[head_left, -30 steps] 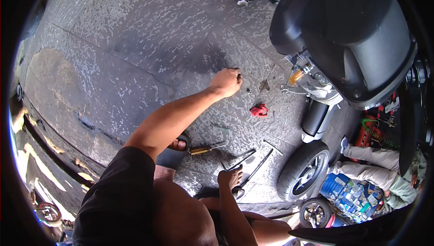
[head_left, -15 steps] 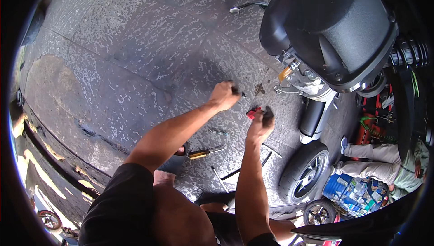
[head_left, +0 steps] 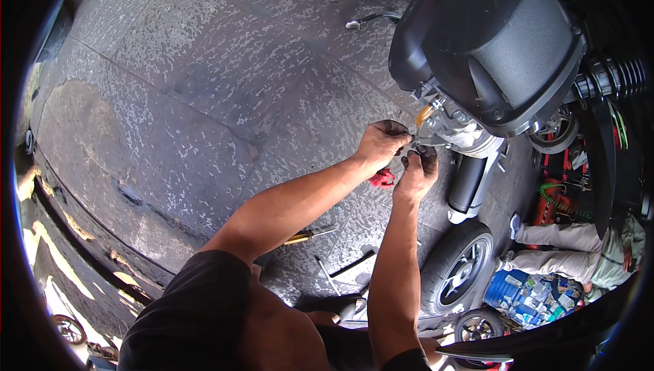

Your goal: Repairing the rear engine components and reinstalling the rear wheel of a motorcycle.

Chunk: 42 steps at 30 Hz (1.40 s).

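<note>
Both hands are at the metal carburetor-like part [head_left: 463, 132] under the black plastic housing [head_left: 518, 44] of a motorcycle. My left hand [head_left: 385, 141] is closed in a pinch, its fingertips beside a thin metal bracket on that part. What it pinches is too small to make out. Just below, my right hand [head_left: 418, 170] has its fingers curled together close to the left fingertips; whatever they hold is hidden. A crumpled red cloth [head_left: 383, 179] lies on the floor beside the right hand, under the left wrist.
A yellow-handled screwdriver [head_left: 300, 237] and a thin metal bar tool [head_left: 327, 274] lie on the floor. A black cylinder [head_left: 470, 183] and a loose wheel [head_left: 458, 269] are at the right. Beyond sit a blue bin [head_left: 507, 286] of packages and a person in light trousers [head_left: 555, 252].
Both hands have moved right and up to the carburetor-like part, coming close together. The red cloth is now apart from my right hand. My left forearm now covers the spring on the floor.
</note>
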Each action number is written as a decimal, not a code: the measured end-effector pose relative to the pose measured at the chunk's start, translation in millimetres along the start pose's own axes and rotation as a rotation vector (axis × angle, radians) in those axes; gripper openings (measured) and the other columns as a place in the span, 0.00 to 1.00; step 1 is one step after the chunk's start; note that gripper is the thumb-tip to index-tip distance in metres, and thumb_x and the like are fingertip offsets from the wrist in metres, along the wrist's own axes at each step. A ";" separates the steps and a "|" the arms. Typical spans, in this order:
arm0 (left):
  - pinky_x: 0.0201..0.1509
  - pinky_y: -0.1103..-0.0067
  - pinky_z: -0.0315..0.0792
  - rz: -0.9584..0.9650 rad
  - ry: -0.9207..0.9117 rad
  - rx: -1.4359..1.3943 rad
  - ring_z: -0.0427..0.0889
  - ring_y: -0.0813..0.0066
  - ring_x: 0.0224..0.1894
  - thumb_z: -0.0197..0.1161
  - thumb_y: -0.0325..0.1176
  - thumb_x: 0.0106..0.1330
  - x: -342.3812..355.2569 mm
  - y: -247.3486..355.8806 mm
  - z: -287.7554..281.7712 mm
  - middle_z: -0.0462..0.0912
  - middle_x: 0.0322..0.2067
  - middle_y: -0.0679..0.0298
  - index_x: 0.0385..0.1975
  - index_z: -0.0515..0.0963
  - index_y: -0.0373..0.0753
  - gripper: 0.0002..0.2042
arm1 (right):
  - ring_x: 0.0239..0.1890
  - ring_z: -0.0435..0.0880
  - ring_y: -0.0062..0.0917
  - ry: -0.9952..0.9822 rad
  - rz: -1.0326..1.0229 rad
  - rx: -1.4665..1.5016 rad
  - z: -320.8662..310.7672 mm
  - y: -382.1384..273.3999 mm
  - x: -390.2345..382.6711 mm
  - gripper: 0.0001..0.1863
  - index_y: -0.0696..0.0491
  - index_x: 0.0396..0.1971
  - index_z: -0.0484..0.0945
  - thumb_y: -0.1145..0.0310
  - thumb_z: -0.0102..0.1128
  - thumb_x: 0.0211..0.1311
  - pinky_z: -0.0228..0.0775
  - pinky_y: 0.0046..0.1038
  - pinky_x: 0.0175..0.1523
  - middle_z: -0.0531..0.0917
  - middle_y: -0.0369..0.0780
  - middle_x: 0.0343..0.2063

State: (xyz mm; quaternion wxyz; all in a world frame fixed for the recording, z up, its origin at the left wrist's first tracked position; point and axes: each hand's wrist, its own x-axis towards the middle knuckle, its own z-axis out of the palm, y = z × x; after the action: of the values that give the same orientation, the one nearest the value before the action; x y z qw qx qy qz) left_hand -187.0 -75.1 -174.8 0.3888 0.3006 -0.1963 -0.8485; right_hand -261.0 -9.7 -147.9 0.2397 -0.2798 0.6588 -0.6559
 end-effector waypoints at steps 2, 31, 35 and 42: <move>0.32 0.83 0.74 -0.015 -0.021 0.008 0.79 0.80 0.28 0.65 0.22 0.60 -0.8 3.2 0.7 0.82 0.29 0.62 0.33 0.78 0.32 0.04 | 0.29 0.74 0.16 0.018 0.012 0.006 -4.8 -0.4 1.1 0.14 0.60 0.39 0.75 0.84 0.49 0.51 0.66 0.17 0.34 0.78 0.35 0.31; 0.49 0.74 0.74 -0.029 -0.242 0.821 0.81 0.69 0.43 0.67 0.38 0.59 48.9 34.8 1.2 0.84 0.38 0.56 0.42 0.79 0.34 0.16 | 0.33 0.76 0.21 0.060 -0.166 -0.296 14.1 13.5 -6.4 0.19 0.59 0.36 0.70 0.67 0.71 0.52 0.72 0.27 0.40 0.76 0.39 0.33; 0.52 0.72 0.72 -0.003 -0.226 0.878 0.81 0.69 0.45 0.67 0.36 0.60 61.4 22.3 1.4 0.84 0.40 0.57 0.45 0.78 0.34 0.16 | 0.35 0.79 0.32 0.248 -0.324 -0.808 22.9 13.9 -1.8 0.26 0.62 0.36 0.71 0.62 0.75 0.46 0.73 0.33 0.42 0.78 0.46 0.34; 0.46 0.71 0.74 0.072 -0.218 1.046 0.82 0.68 0.38 0.66 0.39 0.62 48.5 40.2 0.0 0.84 0.35 0.57 0.42 0.79 0.38 0.14 | 0.35 0.81 0.32 0.315 -0.360 -0.775 24.7 23.0 2.1 0.25 0.63 0.38 0.72 0.64 0.74 0.46 0.73 0.33 0.42 0.80 0.47 0.34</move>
State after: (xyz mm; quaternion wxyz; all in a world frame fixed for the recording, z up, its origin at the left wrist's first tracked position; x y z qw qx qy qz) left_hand -190.3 -137.8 -169.3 0.1934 0.3574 -0.6426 -0.6496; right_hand -246.9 -29.6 -171.3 -0.1035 -0.3559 0.8250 -0.4267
